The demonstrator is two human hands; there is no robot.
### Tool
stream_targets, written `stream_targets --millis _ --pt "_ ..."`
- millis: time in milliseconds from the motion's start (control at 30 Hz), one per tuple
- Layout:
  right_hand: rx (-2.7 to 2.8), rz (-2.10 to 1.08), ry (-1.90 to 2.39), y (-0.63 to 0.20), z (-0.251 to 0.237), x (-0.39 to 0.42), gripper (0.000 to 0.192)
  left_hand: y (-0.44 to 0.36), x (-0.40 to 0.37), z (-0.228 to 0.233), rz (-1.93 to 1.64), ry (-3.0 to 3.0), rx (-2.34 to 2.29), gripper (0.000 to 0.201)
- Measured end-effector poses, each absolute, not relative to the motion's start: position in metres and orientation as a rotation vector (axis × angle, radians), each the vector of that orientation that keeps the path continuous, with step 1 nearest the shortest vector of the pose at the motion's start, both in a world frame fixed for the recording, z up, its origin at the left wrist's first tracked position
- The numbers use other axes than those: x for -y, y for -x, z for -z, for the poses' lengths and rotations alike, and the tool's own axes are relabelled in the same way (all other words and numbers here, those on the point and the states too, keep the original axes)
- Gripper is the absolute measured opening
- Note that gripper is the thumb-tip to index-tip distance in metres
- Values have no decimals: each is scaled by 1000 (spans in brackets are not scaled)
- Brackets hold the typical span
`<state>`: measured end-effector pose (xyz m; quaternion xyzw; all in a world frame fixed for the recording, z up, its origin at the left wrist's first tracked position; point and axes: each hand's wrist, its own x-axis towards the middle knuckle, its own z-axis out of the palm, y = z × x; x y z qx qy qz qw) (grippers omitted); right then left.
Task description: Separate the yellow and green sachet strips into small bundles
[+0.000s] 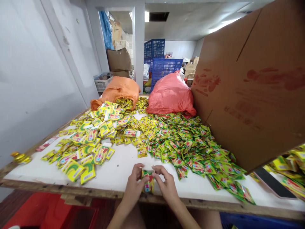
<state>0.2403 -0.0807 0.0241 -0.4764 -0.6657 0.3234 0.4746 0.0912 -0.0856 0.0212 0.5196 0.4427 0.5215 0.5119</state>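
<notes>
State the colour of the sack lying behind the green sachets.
Pinkish red: the sack, seen best in the head view, its only view.

Sachets (181, 143) are spread all over the table (119, 171), two sacks (170, 93) are parked behind them, and a box (252, 82) is propped up on the right.
</notes>
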Motion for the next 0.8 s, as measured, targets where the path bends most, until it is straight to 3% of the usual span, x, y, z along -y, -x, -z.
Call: stream_targets --millis 67,267,367,433,567,700,800 --pt "1691 -795 1119 -240 -31 79 19 -86 87 -23 -1179 -1329 -1098 18" --pt "1638 -794 1099 -238 -33 77 18 -78 81 -40 -1148 -1585 -1199 10" --pt "1562 -807 1124 -237 -28 77 35 -78 81 -42 -1138 -1665 -1210 12" --pt "1598 -786 1110 -237 -28 77 30 -79 83 -39 -1174 -1598 -1163 9" --pt "1692 -779 1020 -239 -31 78 19 -83 88 -31 -1321 -1386 -1072 30" --pt "1684 -770 1032 -240 -31 85 17 -85 91 -33 -1298 -1469 -1115 14" --pt "1674 -760 1035 -239 -32 88 17 -86 92 -37 -1317 -1480 -1188 14"
